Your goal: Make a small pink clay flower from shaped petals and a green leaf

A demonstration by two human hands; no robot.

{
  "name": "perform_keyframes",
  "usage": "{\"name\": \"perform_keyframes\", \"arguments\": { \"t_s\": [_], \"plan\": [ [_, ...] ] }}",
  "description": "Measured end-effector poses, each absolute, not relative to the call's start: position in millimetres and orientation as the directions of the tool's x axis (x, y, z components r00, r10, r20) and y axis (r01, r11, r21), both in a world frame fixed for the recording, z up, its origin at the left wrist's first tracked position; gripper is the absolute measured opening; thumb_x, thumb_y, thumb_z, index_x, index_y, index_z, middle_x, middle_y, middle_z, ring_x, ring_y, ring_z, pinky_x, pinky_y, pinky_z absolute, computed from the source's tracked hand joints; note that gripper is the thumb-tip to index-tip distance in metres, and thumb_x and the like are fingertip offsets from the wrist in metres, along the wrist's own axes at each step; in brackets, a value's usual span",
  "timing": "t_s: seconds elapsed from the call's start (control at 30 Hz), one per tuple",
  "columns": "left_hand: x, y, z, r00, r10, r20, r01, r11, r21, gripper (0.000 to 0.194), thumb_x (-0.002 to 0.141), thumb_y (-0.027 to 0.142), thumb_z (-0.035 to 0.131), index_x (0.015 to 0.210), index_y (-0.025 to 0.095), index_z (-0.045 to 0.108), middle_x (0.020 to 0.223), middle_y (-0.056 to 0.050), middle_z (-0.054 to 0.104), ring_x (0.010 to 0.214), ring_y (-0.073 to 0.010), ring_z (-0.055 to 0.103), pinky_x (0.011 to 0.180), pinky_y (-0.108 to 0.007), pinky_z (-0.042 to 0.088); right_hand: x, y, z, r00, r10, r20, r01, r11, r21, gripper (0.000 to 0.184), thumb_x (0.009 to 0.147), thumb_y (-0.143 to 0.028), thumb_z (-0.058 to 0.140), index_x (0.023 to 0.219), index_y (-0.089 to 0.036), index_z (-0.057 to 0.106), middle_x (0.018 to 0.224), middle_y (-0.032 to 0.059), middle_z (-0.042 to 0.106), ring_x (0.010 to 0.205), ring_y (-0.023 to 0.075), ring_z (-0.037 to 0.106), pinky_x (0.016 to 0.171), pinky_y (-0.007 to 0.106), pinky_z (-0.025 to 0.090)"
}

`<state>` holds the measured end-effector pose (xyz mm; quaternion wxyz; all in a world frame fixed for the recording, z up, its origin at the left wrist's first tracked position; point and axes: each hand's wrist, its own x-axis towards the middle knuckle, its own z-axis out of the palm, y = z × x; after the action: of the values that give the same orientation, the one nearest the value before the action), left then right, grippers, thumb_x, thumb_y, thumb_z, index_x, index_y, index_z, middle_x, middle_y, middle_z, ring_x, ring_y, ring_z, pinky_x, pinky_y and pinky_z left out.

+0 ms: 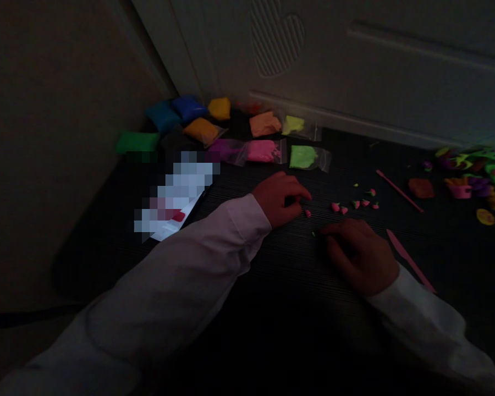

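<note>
My left hand (282, 199) rests low over the dark table, its index finger stretched forward and a gap between it and the thumb. Just off its fingertips lies a small pink clay piece (308, 213). My right hand (361, 253) is on the table to the right, index finger and thumb brought close together. A tiny green clay bit (313, 234) shows right at those fingertips; shadow hides whether anything is pinched. Beyond my right hand sit several small pink clay pieces with green tops (356, 204). A pink plastic knife (410, 261) lies to the right of that hand.
A lit phone (181, 203) lies left of my left forearm. Coloured clay packs, among them a pink pack (264, 150) and a light green pack (304, 157), line the back. A thin pink stick (400, 191) and finished clay figures (460, 188) are at right.
</note>
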<state>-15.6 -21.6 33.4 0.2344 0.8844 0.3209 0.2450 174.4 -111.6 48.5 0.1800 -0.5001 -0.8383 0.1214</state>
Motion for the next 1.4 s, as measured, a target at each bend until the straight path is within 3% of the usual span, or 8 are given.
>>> {"name": "perform_keyframes", "arguments": {
  "t_s": [0.27, 0.43, 1.4],
  "plan": [
    [-15.5, -21.5, 33.4, 0.674, 0.677, 0.296, 0.436, -0.688, 0.58, 0.026, 0.066, 0.016, 0.047, 0.087, 0.014, 0.062, 0.073, -0.002, 0.059, 0.072, -0.0128, 0.049, 0.073, -0.029, 0.037, 178.4, -120.6, 49.2, -0.541, 0.817, 0.198, 0.807, 0.571, -0.15, 0.029, 0.075, -0.024, 0.048, 0.102, -0.02, 0.058, 0.063, 0.0003, 0.058, 0.064, 0.0141, 0.047, 0.072, 0.036, 0.028],
    [-16.4, -22.0, 33.8, 0.673, 0.681, 0.289, 0.443, -0.684, 0.579, 0.026, 0.066, 0.016, 0.047, 0.088, 0.015, 0.061, 0.075, -0.002, 0.059, 0.073, -0.0128, 0.049, 0.073, -0.029, 0.037, 180.4, -124.0, 46.1, -0.584, 0.797, 0.156, 0.798, 0.599, -0.07, 0.034, 0.076, -0.027, 0.047, 0.108, -0.021, 0.055, 0.063, 0.0007, 0.058, 0.063, 0.0141, 0.044, 0.07, 0.036, 0.025],
    [-16.6, -22.2, 34.0, 0.675, 0.679, 0.288, 0.438, -0.683, 0.584, 0.026, 0.068, 0.017, 0.047, 0.088, 0.014, 0.062, 0.075, -0.003, 0.059, 0.073, -0.0129, 0.049, 0.074, -0.029, 0.037, 177.4, -124.9, 43.7, -0.568, 0.814, 0.123, 0.81, 0.579, -0.089, 0.034, 0.077, -0.025, 0.046, 0.109, -0.019, 0.054, 0.065, 0.0004, 0.057, 0.064, 0.0142, 0.046, 0.07, 0.036, 0.026]
  ]
}}
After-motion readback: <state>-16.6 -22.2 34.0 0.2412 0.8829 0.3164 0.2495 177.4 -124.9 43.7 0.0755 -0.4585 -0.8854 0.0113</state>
